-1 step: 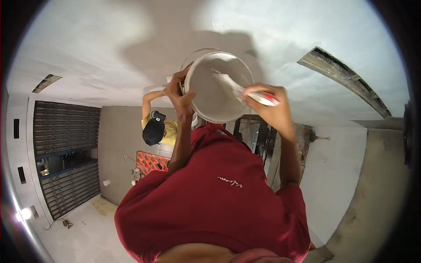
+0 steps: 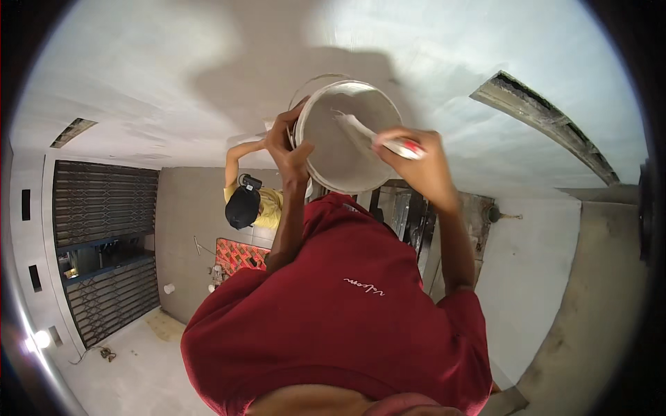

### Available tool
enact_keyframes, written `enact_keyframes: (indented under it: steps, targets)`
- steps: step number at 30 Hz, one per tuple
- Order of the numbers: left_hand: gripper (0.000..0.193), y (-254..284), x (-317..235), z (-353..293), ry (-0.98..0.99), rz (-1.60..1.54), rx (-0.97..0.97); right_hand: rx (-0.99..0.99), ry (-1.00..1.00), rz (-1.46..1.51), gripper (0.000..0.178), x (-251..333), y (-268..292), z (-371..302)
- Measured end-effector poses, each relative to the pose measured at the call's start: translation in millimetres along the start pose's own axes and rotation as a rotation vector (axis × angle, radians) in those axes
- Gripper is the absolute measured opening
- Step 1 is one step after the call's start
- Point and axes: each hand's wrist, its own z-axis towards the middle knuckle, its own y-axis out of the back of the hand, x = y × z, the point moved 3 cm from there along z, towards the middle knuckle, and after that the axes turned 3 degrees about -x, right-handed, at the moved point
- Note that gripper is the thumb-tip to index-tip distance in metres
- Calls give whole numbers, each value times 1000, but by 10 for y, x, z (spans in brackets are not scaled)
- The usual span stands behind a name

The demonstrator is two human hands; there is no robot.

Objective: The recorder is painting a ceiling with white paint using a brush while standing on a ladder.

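Note:
A round whitish bucket (image 2: 327, 163) is held up in front of my chest, its mouth facing me and its inside coated pale grey. My left hand (image 2: 286, 144) grips its left side, thumb at the rim and fingers around the outer wall. A thin wire bail arches past the far rim. In my right hand (image 2: 420, 163) is a paintbrush (image 2: 362, 130) with a white and red handle, its fingers closed on that handle. The pale, coated bristles reach into the bucket's mouth; whether they touch the inner wall I cannot tell.
A pale wall (image 2: 458, 41) rises close beyond the bucket, with a rough slot (image 2: 548, 118) at right. At left, a co-worker in a yellow shirt and black cap (image 2: 243, 208) reaches up to it. A red patterned mat (image 2: 239, 255) and dark folding gate (image 2: 104, 201) lie further off.
My right hand has shifted a little to the left with the paintbrush, and the handle lies lower and closer to the bucket. The bucket and my left hand have hardly moved.

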Motion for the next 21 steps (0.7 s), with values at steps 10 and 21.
enact_keyframes:
  steps: [10,21]
  targets:
    - [60,-124,-22,-151,-54,20,53,-17,-147,-96,14,-525,-529,181]
    - [60,-29,21,-28,9,-8,-85,-175,-197,306,18,-288,-169,70]
